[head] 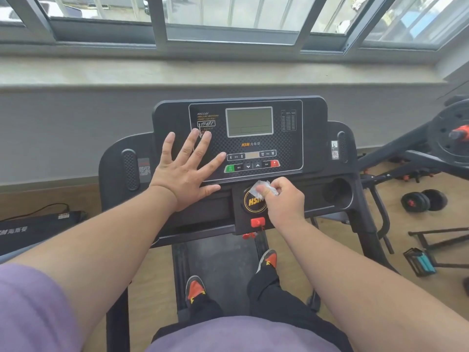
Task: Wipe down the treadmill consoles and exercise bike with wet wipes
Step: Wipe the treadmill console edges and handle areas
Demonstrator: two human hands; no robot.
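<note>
Far left, a low black machine [30, 228] lies on the floor with a cable running from its end. Moving in, the left hand [184, 171] lies flat on the left side of the treadmill console [286, 148] — fingers [201, 144] straight and spread wide, palm at the console's lower edge, fingertips reaching up beside the grey screen [249, 121]. Just right of that hand runs the row of buttons [252, 165], green at one end, red at the other.

Centre now: the right hand [283, 201] is curled over the round logo knob [253, 200] below the console, thumb and fingers pinching a crumpled wet wipe [261, 188] — the wipe sits right on the knob's upper edge, pressed against it. Directly under the knob there's a red safety key [257, 222], with a red clip [249, 235] dangling just beneath. Down on the dark belt [223, 260], two shoes [269, 259] with orange patches, one ahead of the other.

Right of the hand, a round cup holder [337, 191] is sunk into the tray. Further right, the exercise bike [449, 138] stands beside the treadmill, its dark wheel and a red knob showing at the frame edge. On the wooden floor near it sits a dumbbell [423, 200], and closer to the camera a pedal [420, 261] with a blue strap.
</note>
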